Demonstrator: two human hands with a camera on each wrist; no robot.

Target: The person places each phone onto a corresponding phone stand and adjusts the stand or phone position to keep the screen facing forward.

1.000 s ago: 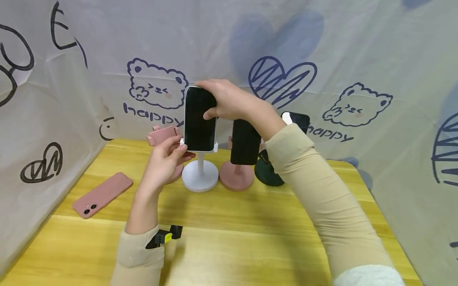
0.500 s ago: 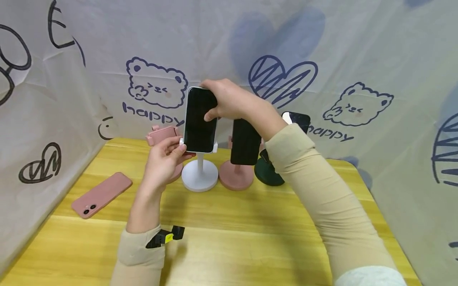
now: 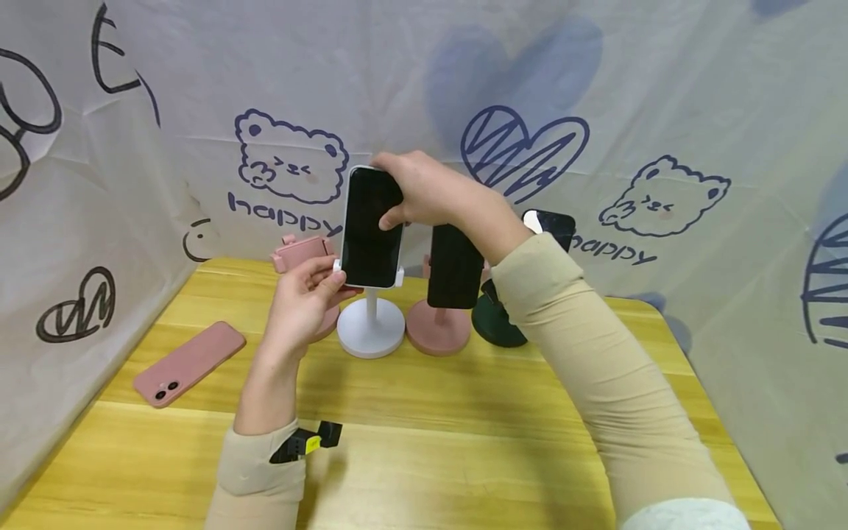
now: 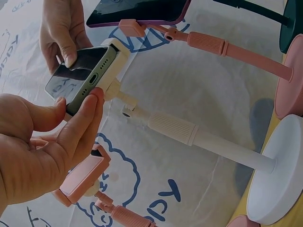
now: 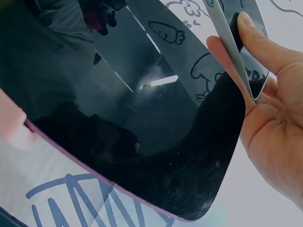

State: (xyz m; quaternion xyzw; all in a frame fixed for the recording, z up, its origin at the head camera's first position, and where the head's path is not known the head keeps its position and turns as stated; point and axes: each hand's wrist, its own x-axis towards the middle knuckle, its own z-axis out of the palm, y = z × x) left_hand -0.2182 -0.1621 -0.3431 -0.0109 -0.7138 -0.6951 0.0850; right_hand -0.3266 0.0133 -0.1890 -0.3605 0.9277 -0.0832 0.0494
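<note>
A phone with a dark screen (image 3: 371,243) stands upright in the clamp of a white phone stand (image 3: 371,329). My right hand (image 3: 427,188) grips its upper right part, thumb on the screen and fingers behind the top edge. Lower down, my left hand (image 3: 298,305) pinches the left side of the clamp at the phone's bottom corner. The left wrist view shows that thumb and those fingers (image 4: 85,116) around the corner by the charging port (image 4: 93,79). What the fingers press behind the phone is hidden.
A pink stand (image 3: 437,331) holding a dark phone (image 3: 456,269) is just right; beyond it is a dark green stand (image 3: 500,327) with another phone (image 3: 553,227). Leftward, a pink stand's clamp (image 3: 301,250) shows behind my left hand. A pink phone (image 3: 190,364) lies face down on the table.
The top of the phone in the white stand has leaned slightly to the right, and my right hand has shifted a little with it. My left hand stays at the clamp.
</note>
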